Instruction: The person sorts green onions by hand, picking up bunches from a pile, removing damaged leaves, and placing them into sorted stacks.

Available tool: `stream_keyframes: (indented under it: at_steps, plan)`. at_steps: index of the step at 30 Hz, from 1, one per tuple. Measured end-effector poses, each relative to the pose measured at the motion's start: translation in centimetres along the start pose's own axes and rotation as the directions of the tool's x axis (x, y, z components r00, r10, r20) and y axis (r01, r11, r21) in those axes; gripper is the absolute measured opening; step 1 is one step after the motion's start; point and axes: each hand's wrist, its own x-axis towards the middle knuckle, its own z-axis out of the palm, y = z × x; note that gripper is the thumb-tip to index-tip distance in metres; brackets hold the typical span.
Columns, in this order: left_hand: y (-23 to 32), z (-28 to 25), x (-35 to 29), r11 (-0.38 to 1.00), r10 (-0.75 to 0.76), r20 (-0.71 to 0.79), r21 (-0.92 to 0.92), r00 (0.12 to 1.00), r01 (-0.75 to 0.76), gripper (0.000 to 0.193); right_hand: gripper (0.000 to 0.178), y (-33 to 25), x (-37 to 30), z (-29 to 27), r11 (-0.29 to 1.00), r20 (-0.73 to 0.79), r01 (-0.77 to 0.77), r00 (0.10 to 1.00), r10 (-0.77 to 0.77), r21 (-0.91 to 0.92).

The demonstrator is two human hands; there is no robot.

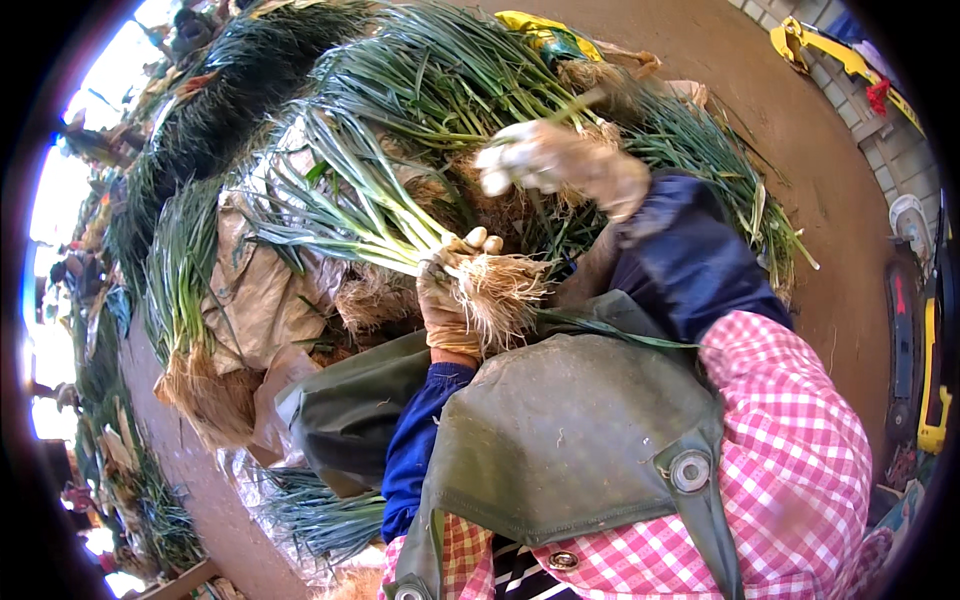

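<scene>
**One fistful of long-leaved, white-stemmed green onions [405, 222], held at the knees**

The left hand [444, 318], in a soiled tan glove, is wrapped around the white stems beside the shaggy pale roots [500, 297], leaves fanning toward upper left. The tan-gloved right hand [568, 165] is raised apart, too blurred to tell its grip. The step looks like cleaning or gathering; the next move likely calls for a steady left hold while the right works the stems.

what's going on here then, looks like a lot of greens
A gloved left hand grips a bunch of green onions near its shaggy roots. The gloved right hand is raised beyond it, too blurred to tell whether it holds anything. More green bundles lie heaped around.
</scene>
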Motion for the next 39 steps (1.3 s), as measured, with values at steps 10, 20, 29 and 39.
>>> stream_keyframes:
  at_steps: [10,20,29,39]
  plan:
    - [0.7,-6.2,0.7,0.995,0.073,-0.169,0.087,0.983,-0.059,0.022,0.041,6.8,13.0,10.1,0.897,-0.441,-0.095,0.889,-0.119,-0.433]
    - [-0.2,-3.1,0.8,0.872,0.294,0.005,0.407,0.956,-0.271,0.026,0.021,8.2,7.5,8.8,0.865,-0.287,0.135,0.909,-0.302,-0.483]
    - [0.7,-5.2,1.1,0.979,0.121,0.054,0.159,0.991,-0.128,0.020,0.019,5.3,-0.6,8.0,0.917,-0.057,0.082,0.996,-0.065,0.390]
    - [1.7,2.1,-0.1,0.983,0.169,-0.087,-0.063,0.982,-0.174,0.029,0.019,4.5,-3.7,5.3,0.923,0.425,-0.116,0.903,-0.056,0.368]
